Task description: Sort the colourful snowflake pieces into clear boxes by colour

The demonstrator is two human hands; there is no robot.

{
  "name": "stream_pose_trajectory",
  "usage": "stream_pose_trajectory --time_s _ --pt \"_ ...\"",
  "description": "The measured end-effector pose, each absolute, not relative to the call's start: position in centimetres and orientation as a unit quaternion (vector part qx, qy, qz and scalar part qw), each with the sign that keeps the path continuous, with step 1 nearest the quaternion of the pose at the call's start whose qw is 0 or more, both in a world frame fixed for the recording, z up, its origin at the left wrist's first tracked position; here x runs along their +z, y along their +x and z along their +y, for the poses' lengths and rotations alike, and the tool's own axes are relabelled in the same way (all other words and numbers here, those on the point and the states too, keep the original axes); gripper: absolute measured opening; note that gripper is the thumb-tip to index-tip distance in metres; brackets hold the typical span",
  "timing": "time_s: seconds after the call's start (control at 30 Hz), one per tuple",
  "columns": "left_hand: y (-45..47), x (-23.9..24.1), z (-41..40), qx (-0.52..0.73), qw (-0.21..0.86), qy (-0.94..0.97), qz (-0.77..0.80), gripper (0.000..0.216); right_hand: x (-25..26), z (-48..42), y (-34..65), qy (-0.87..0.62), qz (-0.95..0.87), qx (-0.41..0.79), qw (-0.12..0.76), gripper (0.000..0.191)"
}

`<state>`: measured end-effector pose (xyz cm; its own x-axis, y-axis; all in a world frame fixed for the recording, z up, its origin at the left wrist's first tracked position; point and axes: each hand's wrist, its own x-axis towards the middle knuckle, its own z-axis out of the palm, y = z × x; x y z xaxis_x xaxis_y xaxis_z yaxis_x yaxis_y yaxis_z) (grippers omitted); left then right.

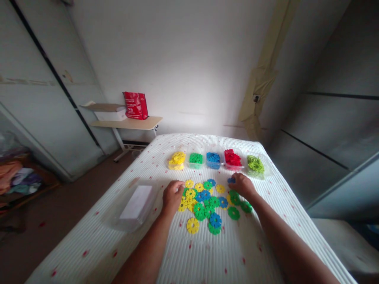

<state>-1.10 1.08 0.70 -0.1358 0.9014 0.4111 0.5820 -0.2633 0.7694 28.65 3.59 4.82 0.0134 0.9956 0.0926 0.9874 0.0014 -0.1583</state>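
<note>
Notched flower-shaped plastic discs in yellow, green and blue lie in a loose, overlapping pile on the table. My right hand (pixel 243 185) is at the far right of the pile, fingers closed on a blue disc (pixel 231 180). At the pile's left edge is my left hand (pixel 172 197), its fingers loosely bent, thumb and forefinger a little apart, with nothing visible between them. Close by it are a yellow disc (pixel 189 183) and more yellow ones. A green disc (pixel 233 213) lies nearer me, below my right hand. Another yellow disc (pixel 192 226) sits at the near left.
Behind the pile stands a row of clear tubs: yellow (pixel 177 166), green (pixel 196 165), blue (pixel 213 165), red (pixel 235 167) and light green (pixel 256 173) pieces. A clear plastic container (pixel 130 225) with a white rectangle lies left. A side table (pixel 133 123) holds a red bag (pixel 136 105).
</note>
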Motion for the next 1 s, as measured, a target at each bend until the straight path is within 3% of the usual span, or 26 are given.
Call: stream_pose_trajectory --time_s 0.2,0.53,0.73,1.0 --pt "-1.0 0.6 1.2 0.479 0.159 0.638 0.582 0.016 6.9 3.7 27.4 -0.671 -0.735 0.047 0.089 0.024" --pt "-1.2 0.5 1.2 0.479 0.162 0.627 0.592 0.017 12.5 10.5 22.9 -0.655 -0.721 -0.032 0.223 0.038" --pt "-1.2 0.5 1.1 0.486 0.170 0.625 0.587 0.017 10.2 9.1 24.2 -0.613 -0.731 -0.074 0.289 0.024" --pt "-1.0 0.6 1.0 0.491 0.184 0.614 0.589 0.016 4.0 1.9 31.3 -0.617 -0.729 -0.060 0.292 0.031"
